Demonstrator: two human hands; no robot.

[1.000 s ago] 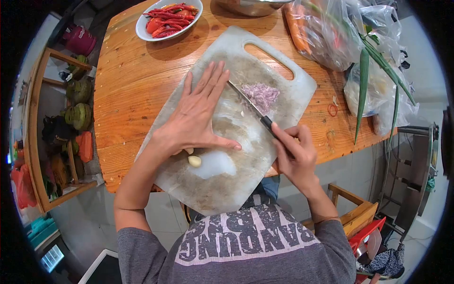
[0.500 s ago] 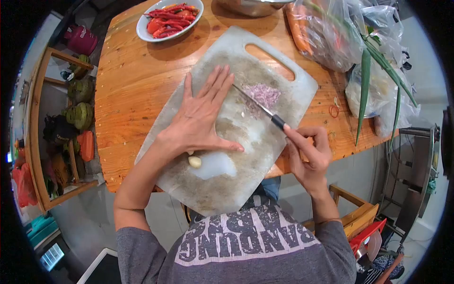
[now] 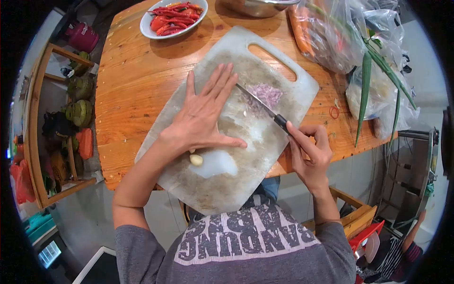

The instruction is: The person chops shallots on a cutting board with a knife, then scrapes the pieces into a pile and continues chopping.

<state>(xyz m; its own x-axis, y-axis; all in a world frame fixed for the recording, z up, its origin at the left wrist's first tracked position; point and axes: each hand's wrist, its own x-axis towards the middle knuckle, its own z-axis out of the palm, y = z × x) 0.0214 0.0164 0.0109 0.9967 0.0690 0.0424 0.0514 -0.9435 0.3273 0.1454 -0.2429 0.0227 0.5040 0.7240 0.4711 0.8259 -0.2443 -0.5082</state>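
My left hand (image 3: pixel 198 118) lies on the worn white cutting board (image 3: pixel 222 199) with its fingers spread. Just below its palm sits a peeled garlic clove (image 3: pixel 196 160); another pale piece is partly hidden by the hand. In my right hand (image 3: pixel 309 156) is a knife (image 3: pixel 260 102) with a black handle, gripped between thumb and fingers. Its blade points up and left across the board, with the tip close to my left fingers. A small heap of finely chopped shallot (image 3: pixel 266 95) lies along the far side of the blade.
A white bowl of red chillies and tomatoes (image 3: pixel 174 20) stands at the table's back left, near a metal bowl (image 3: pixel 257 6). Plastic bags with carrots (image 3: pixel 301 31) and green leaves (image 3: pixel 364 90) take up the right side. A red rubber band (image 3: pixel 334 112) lies beside the board.
Both hands and the knife keep nearly the same pose on the board. The view has shifted slightly. At the lower right edge, another person's arm has moved upward.
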